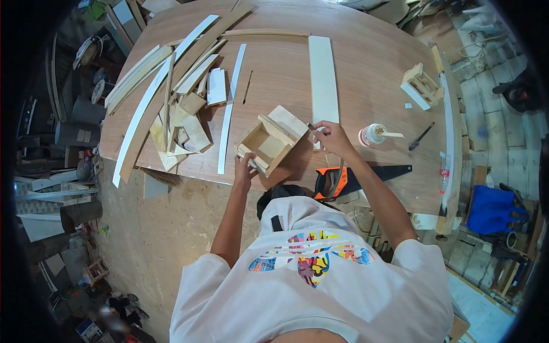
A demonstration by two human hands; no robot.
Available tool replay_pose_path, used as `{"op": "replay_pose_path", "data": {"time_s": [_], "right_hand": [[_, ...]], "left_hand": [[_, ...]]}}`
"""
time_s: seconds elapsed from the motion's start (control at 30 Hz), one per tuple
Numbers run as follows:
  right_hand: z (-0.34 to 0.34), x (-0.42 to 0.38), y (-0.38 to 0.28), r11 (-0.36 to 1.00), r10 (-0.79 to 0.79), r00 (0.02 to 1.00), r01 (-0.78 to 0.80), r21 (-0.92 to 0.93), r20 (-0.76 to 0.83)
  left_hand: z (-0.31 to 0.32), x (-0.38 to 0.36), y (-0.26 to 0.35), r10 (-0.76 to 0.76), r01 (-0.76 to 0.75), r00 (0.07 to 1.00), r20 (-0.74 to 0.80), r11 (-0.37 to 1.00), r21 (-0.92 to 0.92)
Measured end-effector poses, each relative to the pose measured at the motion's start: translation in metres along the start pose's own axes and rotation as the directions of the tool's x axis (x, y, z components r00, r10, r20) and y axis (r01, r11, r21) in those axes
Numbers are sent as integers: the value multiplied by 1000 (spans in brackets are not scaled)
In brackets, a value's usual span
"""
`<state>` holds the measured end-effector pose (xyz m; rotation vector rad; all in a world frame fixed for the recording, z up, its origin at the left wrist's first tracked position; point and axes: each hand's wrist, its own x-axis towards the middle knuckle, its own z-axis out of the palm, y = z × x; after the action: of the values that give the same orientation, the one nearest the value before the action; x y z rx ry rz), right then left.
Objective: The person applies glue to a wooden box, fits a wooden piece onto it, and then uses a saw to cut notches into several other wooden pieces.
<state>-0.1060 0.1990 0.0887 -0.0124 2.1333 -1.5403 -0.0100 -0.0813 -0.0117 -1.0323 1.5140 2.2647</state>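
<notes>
My left hand [246, 168] grips the near left corner of a small open wooden box [264, 147], tilted on the table's near side. A flat pale wooden panel [287, 121] stands against the box's far right side. My right hand [333, 138] is closed at the right end of that panel. Between its fingertips is a small dark piece [311, 127], too small to name. Below the right hand lies a handsaw [360, 180] with an orange and black handle. An open white tub [373, 135] with a stick in it stands to the right.
Long wood strips and offcuts [189, 128] pile up on the table's left. A white board [324, 74] lies beyond my right hand. A thin dark rod [247, 87], a slatted wooden piece [422, 86], a dark tool [421, 136] and a plastic bottle [444, 180] lie around.
</notes>
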Motion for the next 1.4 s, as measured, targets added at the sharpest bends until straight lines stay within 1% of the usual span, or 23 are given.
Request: {"op": "replay_pose_path", "data": {"time_s": [0.07,0.1,0.17,0.2,0.27,0.33,0.4,0.43,0.53,0.67,0.73,0.77,0.87,0.93,1.03,1.17,1.27,1.4], "right_hand": [[6,1,1,973,-124,992,114,-202,-36],[10,1,1,971,-125,992,116,-207,-28],[20,-1,3,951,-191,980,171,-256,-57],[25,-1,6,950,-192,980,173,-260,-51],[36,-4,14,836,-390,920,335,-434,-39],[47,-12,13,831,-373,927,320,-455,-30],[54,-16,18,688,-438,899,351,-635,22],[56,-19,19,655,-440,897,350,-669,38],[63,-16,36,665,-484,875,371,-648,4],[62,-11,48,655,-489,872,372,-658,6],[61,-9,50,605,-524,851,389,-695,21],[61,-9,52,607,-523,852,388,-693,18],[62,-10,58,653,-488,873,360,-667,-7],[63,-11,60,760,-455,889,362,-540,-45],[65,-13,60,764,-496,863,384,-519,-91],[65,-11,57,774,-488,861,351,-527,-142],[64,-9,61,753,-493,860,346,-559,-133],[63,-10,59,736,-471,881,361,-573,-49]], "left_hand": [[-3,-2,3,11,-10,1000,-19,1000,17],[-3,-3,2,11,-11,1000,-24,1000,9],[1,-4,-1,5,-5,1000,-29,1000,2],[2,-4,-3,5,-6,999,-33,1000,-5],[5,-5,-8,-31,27,998,-59,998,-59],[9,-9,-11,-37,31,997,-68,996,-78],[13,-12,-13,-38,31,996,-75,995,-93],[15,-12,-14,-38,29,995,-91,995,-94],[17,-15,-17,-42,32,993,-108,995,-95],[22,-19,-15,-42,31,993,-109,994,-104],[23,-20,-14,-39,28,994,-107,994,-106],[24,-20,-14,-26,16,993,-112,996,-91],[25,-21,-14,-14,5,993,-115,997,-79],[24,-20,-15,-14,5,994,-112,996,-84],[24,-18,-15,-19,10,994,-104,996,-86],[24,-19,-14,-22,16,995,-102,998,-59],[25,-21,-12,-27,22,995,-96,998,-57],[25,-21,-14,-28,22,994,-107,998,-60]]}}
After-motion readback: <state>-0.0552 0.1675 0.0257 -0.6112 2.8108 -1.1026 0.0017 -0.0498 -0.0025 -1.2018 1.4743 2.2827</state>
